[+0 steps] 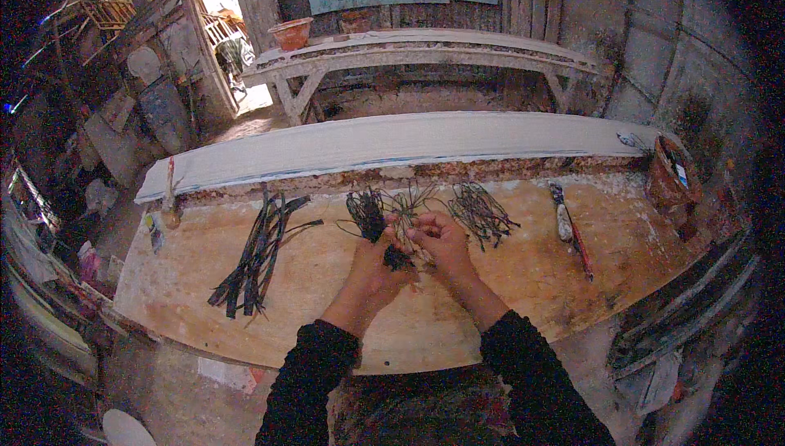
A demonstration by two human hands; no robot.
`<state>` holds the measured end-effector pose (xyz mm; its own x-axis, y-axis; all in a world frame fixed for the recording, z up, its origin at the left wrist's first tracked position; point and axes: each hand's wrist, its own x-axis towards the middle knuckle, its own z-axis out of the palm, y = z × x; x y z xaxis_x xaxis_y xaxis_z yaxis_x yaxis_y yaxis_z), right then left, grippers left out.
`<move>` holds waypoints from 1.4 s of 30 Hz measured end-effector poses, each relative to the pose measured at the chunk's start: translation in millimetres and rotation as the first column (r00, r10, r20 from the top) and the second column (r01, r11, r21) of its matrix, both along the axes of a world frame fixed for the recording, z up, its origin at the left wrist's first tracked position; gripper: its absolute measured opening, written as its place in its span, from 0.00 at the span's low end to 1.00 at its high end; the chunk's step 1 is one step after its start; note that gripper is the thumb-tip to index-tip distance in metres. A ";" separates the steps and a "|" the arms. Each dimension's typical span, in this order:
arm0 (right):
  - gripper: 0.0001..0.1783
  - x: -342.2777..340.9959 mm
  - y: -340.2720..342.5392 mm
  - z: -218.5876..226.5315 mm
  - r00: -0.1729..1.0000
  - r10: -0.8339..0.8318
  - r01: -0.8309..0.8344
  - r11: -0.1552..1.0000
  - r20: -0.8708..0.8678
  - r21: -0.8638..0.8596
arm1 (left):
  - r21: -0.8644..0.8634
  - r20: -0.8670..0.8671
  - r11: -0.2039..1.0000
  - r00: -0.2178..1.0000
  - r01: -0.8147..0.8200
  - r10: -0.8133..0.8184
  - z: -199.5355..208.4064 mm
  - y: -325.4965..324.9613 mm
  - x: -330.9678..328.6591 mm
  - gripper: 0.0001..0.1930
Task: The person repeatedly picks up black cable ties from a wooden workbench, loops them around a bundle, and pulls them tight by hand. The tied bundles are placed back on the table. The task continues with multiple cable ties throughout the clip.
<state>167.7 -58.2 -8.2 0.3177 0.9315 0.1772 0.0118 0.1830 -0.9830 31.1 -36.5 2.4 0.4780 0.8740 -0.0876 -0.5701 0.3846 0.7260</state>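
Both my hands meet over the middle of the wooden table. My left hand (pixel 378 270) is closed round a bundle of dark fibre strands (pixel 366 210), whose dark end also shows below the fingers. My right hand (pixel 441 243) pinches thin, lighter brown strands (pixel 406 207) that fan out above the fingertips. A loose pile of thin dark strands (pixel 481 213) lies just right of my right hand. To the left lie flat black strips (pixel 260 254) in a crossed heap. The fine grip of the fingers is partly hidden by the hands themselves.
The wooden table (pixel 319 315) has a raised pale board (pixel 392 143) along its far side. A cloth-wrapped tool (pixel 564 221) with a red part lies right, near a brown pot (pixel 672 174). A small brush-like tool (pixel 170 201) stands left. A bench (pixel 425 47) bears an orange basin (pixel 292 34).
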 end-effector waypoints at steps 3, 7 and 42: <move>0.11 5.6 7.2 -20.9 0.999 0.029 -0.028 0.999 -0.016 0.028 | 0.147 -0.050 0.979 0.989 0.144 -0.138 5.4 -5.4 1.2 0.14; 0.12 3.4 4.6 -17.8 0.999 -0.002 0.001 1.000 0.039 0.021 | 0.038 -0.023 0.967 0.968 0.252 -0.251 3.6 -5.8 2.9 0.17; 0.08 30.0 -2.1 16.0 0.932 -0.267 0.307 0.941 -0.247 0.139 | 0.022 -0.154 0.986 0.974 -0.163 0.165 -11.5 4.4 -1.8 0.09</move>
